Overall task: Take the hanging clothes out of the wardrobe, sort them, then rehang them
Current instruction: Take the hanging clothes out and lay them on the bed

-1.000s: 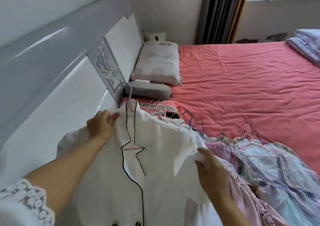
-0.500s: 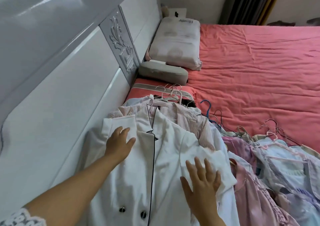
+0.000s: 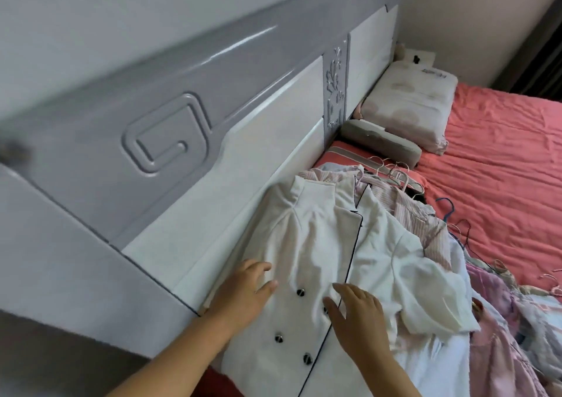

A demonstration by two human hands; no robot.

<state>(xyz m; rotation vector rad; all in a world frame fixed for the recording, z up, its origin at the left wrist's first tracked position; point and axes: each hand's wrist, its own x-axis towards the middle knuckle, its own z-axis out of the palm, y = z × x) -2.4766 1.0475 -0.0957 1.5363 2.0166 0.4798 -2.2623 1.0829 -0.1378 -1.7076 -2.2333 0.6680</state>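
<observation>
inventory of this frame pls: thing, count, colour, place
white jacket: 1, white with dark piping and dark buttons, flat on top of the clothes by the headboard
striped shirt: 1, pink-white, under the jacket
other clothes: pile, pink and pale blue, right of the jacket
hangers: several, pale and dark, count unclear, at the garment necks
pillow: 1, off-white, far end
bolster: 1, grey, beside the pillow
bedsheet: 1, coral
headboard: 1, grey and white
left hand: flat on the jacket
right hand: flat on the jacket
</observation>
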